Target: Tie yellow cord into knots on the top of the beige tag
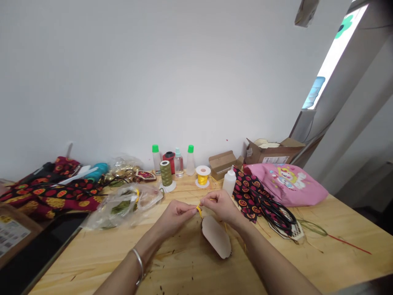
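Between my hands runs a yellow cord (pixel 199 211), bunched into a small loop or knot. My left hand (pixel 177 216) pinches it between thumb and finger. From the other side my right hand (pixel 221 207) pinches the same cord, fingertips close to the left ones. Just below hangs or rests a beige, scallop-edged flat piece (pixel 216 237) with a dark rim, joined to the cord at its upper left corner. Whether it touches the table I cannot tell. More yellow cord trails behind my right wrist. A spool of yellow cord (pixel 203 178) stands behind my hands.
Behind stand an olive thread spool (pixel 166 173), green-capped bottles (pixel 190 160) and a white squeeze bottle (pixel 229 182). Plastic bags (pixel 129 205) and patterned fabric (pixel 49 196) lie left. At right are a pink bag (pixel 288 184), black cable (pixel 278 215) and an open carton (pixel 273 153).
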The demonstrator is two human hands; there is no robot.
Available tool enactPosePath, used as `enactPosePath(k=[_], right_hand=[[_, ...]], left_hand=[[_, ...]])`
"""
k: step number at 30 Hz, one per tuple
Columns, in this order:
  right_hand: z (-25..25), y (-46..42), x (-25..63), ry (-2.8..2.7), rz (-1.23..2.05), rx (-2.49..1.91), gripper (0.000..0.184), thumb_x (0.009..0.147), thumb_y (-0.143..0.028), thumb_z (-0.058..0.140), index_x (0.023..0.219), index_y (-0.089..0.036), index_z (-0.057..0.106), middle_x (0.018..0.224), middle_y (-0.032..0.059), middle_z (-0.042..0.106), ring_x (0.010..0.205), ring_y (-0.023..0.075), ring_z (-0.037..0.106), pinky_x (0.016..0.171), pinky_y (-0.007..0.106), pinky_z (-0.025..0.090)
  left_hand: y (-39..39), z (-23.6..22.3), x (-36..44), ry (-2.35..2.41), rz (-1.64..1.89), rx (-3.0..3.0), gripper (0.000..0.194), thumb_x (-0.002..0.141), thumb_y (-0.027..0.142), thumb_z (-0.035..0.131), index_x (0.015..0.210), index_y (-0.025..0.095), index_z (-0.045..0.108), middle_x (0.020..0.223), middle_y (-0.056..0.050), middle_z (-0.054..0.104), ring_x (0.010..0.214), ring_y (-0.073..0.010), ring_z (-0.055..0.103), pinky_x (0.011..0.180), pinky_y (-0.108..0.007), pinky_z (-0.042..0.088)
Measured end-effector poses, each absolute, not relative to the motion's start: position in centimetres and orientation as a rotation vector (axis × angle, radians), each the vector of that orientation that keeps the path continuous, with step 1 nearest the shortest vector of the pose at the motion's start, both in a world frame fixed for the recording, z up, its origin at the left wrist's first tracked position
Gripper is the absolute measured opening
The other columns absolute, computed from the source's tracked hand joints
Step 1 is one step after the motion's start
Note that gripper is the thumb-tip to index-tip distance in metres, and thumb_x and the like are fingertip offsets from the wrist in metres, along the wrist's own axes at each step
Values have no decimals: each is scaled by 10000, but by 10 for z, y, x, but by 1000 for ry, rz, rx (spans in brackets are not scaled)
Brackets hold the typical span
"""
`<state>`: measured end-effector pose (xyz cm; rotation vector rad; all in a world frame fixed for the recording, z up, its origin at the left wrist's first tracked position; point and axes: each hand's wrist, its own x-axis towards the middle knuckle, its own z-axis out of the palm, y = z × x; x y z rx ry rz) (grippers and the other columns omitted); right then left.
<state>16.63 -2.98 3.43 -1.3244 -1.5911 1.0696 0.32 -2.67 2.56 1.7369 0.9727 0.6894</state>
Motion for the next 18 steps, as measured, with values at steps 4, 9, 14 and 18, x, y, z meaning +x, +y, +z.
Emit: enactPosePath(k=[4, 9, 14, 18], right_hand=[[33, -28, 169, -1565, 1053, -1319, 243, 642, -294, 508, 597, -87, 626, 393, -69, 296, 381, 33, 212, 366, 174, 155], [33, -27, 171, -1560, 1108, -1306, 246, 644, -294, 508, 601, -82, 625, 413, -58, 352, 393, 34, 258, 379, 171, 181], [34, -30, 172, -1487, 1262, -1268, 225, 639, -293, 531, 595, -87, 610, 402, -67, 339, 377, 27, 236, 363, 171, 158], [34, -31, 175, -1265, 1654, -1063, 250, 679, -337, 499, 658, -103, 583, 401, -100, 189, 354, 26, 112, 341, 179, 65]], left_hand=[[-27, 27, 5, 945, 730, 1713, 370, 672, 428, 475, 643, 107, 656, 558, -30, 585, 565, -137, 444, 489, -215, 334], [-22, 21, 2, 932, 772, 1622, 309, 676, 375, 508, 737, 99, 634, 665, -45, 615, 578, -121, 479, 519, -203, 356], [-19, 20, 1, 982, 802, 1652, 263, 680, 356, 512, 685, 113, 611, 611, -13, 593, 527, -91, 451, 496, -179, 339], [-21, 25, 2, 997, 810, 1773, 267, 689, 350, 499, 694, 120, 635, 630, -14, 600, 552, -103, 449, 516, -185, 331]])
